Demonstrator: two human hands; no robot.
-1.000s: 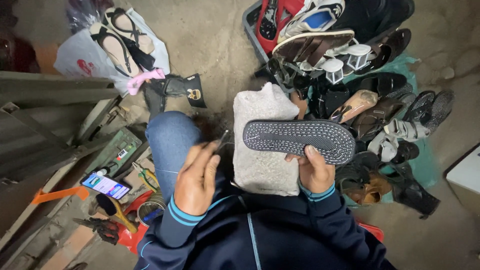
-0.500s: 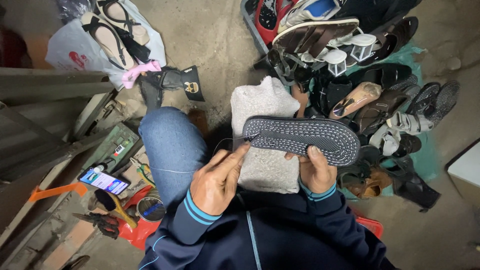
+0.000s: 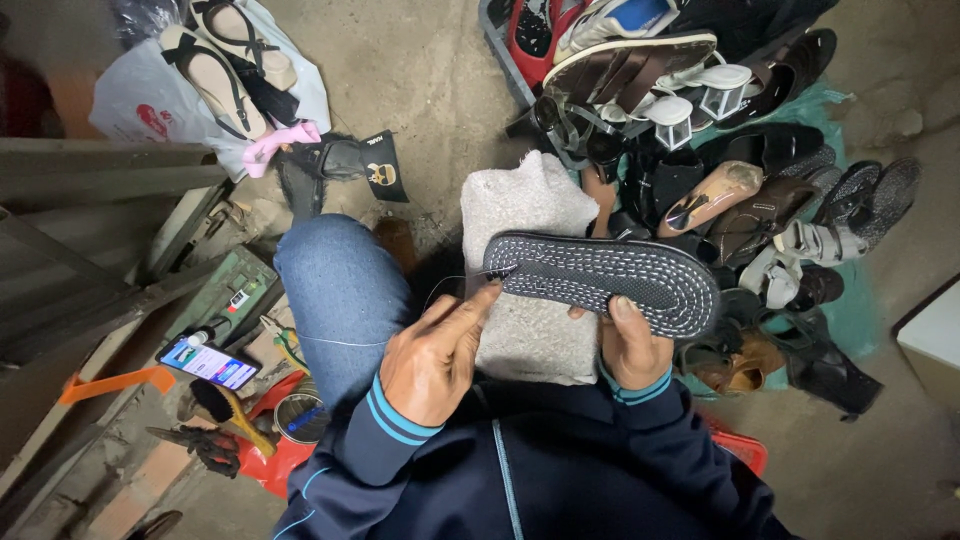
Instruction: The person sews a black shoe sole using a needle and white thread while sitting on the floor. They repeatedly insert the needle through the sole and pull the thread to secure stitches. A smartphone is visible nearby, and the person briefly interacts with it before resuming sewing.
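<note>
Centrally, right hand [image 3: 633, 345]: closed on the near edge of a dark sandal sole [image 3: 605, 280], tread upward, white stitching round the rim. Left hand [image 3: 435, 350]: fingers pinched shut at the sole's heel end, on a thin thread [image 3: 340, 342] trailing over the blue-jeaned knee [image 3: 340, 290]. Beneath both: grey-white cloth [image 3: 525, 270] across the lap. Beyond the right hand: crate [image 3: 497, 40] and green sheet heaped with assorted shoes [image 3: 740, 190]. Beyond the left hand: white plastic bag [image 3: 140, 100] bearing two sandals; nearer, phone [image 3: 208, 363], brush [image 3: 230, 415], small tin [image 3: 300, 417].

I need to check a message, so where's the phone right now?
In the head view the phone lies low on the person's left, screen lit, beside the green box and above the brush.
</note>
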